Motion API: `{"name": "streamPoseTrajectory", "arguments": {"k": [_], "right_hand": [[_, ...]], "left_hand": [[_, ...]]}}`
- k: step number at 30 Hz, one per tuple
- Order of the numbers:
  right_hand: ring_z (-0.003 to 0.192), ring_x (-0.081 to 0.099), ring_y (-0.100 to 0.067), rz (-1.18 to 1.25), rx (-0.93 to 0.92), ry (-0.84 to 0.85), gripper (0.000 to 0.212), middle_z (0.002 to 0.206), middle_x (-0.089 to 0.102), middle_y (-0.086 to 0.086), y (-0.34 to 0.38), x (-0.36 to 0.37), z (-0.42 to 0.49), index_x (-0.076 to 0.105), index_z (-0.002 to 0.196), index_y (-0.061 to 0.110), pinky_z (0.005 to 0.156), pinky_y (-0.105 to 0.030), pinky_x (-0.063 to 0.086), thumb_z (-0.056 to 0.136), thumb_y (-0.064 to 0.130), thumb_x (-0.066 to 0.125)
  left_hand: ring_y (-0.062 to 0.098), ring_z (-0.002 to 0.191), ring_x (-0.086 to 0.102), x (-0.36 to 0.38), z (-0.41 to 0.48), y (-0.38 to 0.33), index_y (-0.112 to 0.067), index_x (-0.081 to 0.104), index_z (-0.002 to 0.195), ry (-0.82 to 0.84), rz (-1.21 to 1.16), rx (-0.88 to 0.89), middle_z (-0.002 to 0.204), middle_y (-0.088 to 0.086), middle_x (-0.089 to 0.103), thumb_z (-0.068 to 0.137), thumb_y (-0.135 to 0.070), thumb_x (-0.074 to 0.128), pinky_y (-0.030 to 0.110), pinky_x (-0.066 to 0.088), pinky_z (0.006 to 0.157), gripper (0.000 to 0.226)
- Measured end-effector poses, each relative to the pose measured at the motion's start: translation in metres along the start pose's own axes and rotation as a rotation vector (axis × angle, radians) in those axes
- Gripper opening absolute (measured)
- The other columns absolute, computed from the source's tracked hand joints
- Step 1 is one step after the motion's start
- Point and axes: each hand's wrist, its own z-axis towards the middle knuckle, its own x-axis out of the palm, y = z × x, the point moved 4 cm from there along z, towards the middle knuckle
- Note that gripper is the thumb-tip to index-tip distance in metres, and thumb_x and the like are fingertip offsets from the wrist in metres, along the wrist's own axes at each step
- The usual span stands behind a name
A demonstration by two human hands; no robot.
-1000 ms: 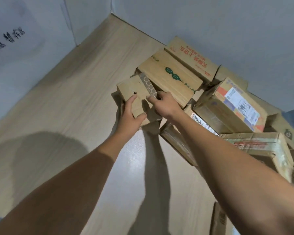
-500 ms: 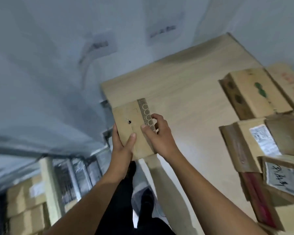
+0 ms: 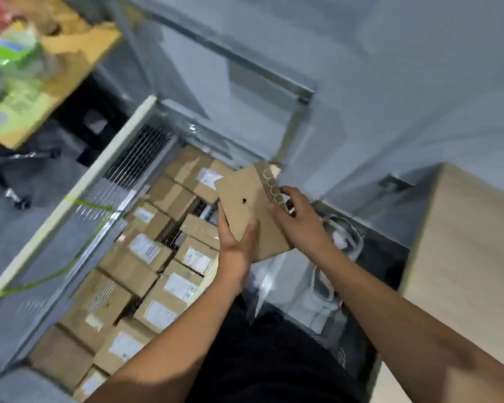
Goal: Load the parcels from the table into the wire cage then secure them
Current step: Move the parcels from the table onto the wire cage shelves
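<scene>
I hold a small flat cardboard parcel [image 3: 246, 202] with a strip of printed circles along one edge, in both hands. My left hand [image 3: 235, 245] grips its near left corner with the thumb on top. My right hand [image 3: 298, 219] holds its right side, fingers on the circle strip. The parcel hangs above the right edge of the wire cage [image 3: 134, 158], which is seen from above. Inside the cage lie several brown parcels [image 3: 146, 257] with white labels, packed close together.
The wooden table [image 3: 472, 257] is at the right edge. Between table and cage, clear plastic bags with white cables [image 3: 323, 286] lie on the floor. A yellow-green strap [image 3: 79, 225] crosses the cage's left wall. Blurred green and orange packs [image 3: 15, 71] sit upper left.
I have turned left away from the table, carrying the parcel with me. The cage full of parcels now lies below my hands, and the parcel pile on the table has left the view.
</scene>
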Motion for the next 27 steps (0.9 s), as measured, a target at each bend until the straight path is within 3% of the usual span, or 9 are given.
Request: {"name": "streamPoseTrajectory", "arguments": {"k": [4, 8, 10, 13, 17, 20, 22, 25, 27], "right_hand": [[0.091, 0.059, 0.011, -0.117, -0.036, 0.177, 0.037, 0.117, 0.061, 0.003, 0.020, 0.057, 0.059, 0.058, 0.138, 0.034, 0.072, -0.005, 0.045, 0.103, 0.045, 0.055], [0.132, 0.049, -0.021, -0.427, -0.097, 0.306, 0.048, 0.142, 0.055, -0.005, 0.005, 0.096, 0.128, 0.050, 0.148, 0.024, 0.110, -0.042, 0.043, 0.105, 0.046, 0.050], [0.138, 0.045, -0.026, -0.537, -0.110, 0.371, 0.051, 0.150, 0.050, -0.006, -0.008, 0.117, 0.168, 0.048, 0.150, 0.024, 0.110, -0.042, 0.042, 0.105, 0.047, 0.051], [0.127, 0.054, -0.024, -0.552, -0.099, 0.439, 0.047, 0.144, 0.054, -0.004, -0.035, 0.151, 0.238, 0.050, 0.145, 0.028, 0.095, -0.034, 0.042, 0.103, 0.048, 0.053], [0.106, 0.063, -0.019, -0.559, -0.002, 0.493, 0.053, 0.125, 0.059, 0.003, -0.086, 0.188, 0.326, 0.044, 0.149, 0.029, 0.081, -0.032, 0.048, 0.100, 0.049, 0.052], [0.098, 0.062, -0.014, -0.667, -0.045, 0.541, 0.054, 0.123, 0.055, 0.008, -0.122, 0.205, 0.373, 0.043, 0.150, 0.025, 0.066, -0.026, 0.046, 0.100, 0.042, 0.054], [0.104, 0.059, -0.019, -0.797, -0.110, 0.632, 0.052, 0.128, 0.054, 0.005, -0.143, 0.217, 0.392, 0.047, 0.148, 0.024, 0.078, -0.030, 0.051, 0.098, 0.039, 0.056], [0.119, 0.059, -0.031, -0.952, -0.133, 0.773, 0.057, 0.138, 0.056, -0.010, -0.170, 0.237, 0.407, 0.047, 0.146, 0.022, 0.103, -0.037, 0.047, 0.094, 0.041, 0.062], [0.121, 0.058, -0.032, -0.979, -0.109, 0.776, 0.064, 0.140, 0.054, -0.013, -0.180, 0.246, 0.418, 0.043, 0.148, 0.021, 0.098, -0.034, 0.045, 0.092, 0.045, 0.065]], "left_hand": [[0.019, 0.128, 0.063, -0.059, 0.046, 0.005, -0.043, 0.022, 0.160, -0.137, -0.154, -0.059, 0.148, -0.001, 0.059, 0.100, -0.033, 0.069, 0.040, 0.057, 0.100, 0.077], [0.018, 0.129, 0.062, -0.103, 0.107, 0.035, -0.026, 0.025, 0.161, -0.316, -0.143, -0.099, 0.149, 0.002, 0.056, 0.100, -0.026, 0.068, 0.041, 0.053, 0.106, 0.074], [0.012, 0.129, 0.061, -0.114, 0.139, 0.058, -0.035, 0.034, 0.155, -0.349, -0.101, -0.102, 0.147, -0.006, 0.057, 0.098, -0.029, 0.069, 0.036, 0.051, 0.106, 0.067], [0.009, 0.125, 0.063, -0.121, 0.187, 0.105, -0.043, 0.040, 0.146, -0.304, -0.052, -0.069, 0.138, -0.016, 0.062, 0.100, -0.029, 0.067, 0.032, 0.055, 0.100, 0.056], [0.020, 0.130, 0.060, -0.122, 0.250, 0.183, -0.042, 0.034, 0.150, -0.204, -0.009, -0.169, 0.144, -0.005, 0.059, 0.093, -0.037, 0.073, 0.054, 0.050, 0.109, 0.070], [0.010, 0.132, 0.057, -0.119, 0.285, 0.231, -0.036, 0.020, 0.162, -0.021, 0.153, -0.239, 0.150, -0.005, 0.051, 0.092, -0.041, 0.076, 0.042, 0.053, 0.107, 0.089], [-0.002, 0.125, 0.058, -0.122, 0.308, 0.254, -0.026, 0.019, 0.164, 0.023, 0.217, -0.236, 0.147, -0.007, 0.052, 0.093, -0.037, 0.076, 0.021, 0.054, 0.097, 0.092], [-0.008, 0.123, 0.057, -0.134, 0.342, 0.269, -0.017, 0.035, 0.156, 0.080, 0.232, -0.249, 0.140, -0.012, 0.057, 0.093, -0.025, 0.076, 0.018, 0.050, 0.103, 0.076], [-0.025, 0.106, 0.056, -0.144, 0.362, 0.274, -0.024, 0.044, 0.146, 0.152, 0.216, -0.261, 0.120, -0.034, 0.059, 0.092, -0.024, 0.078, 0.004, 0.049, 0.090, 0.064]]}}
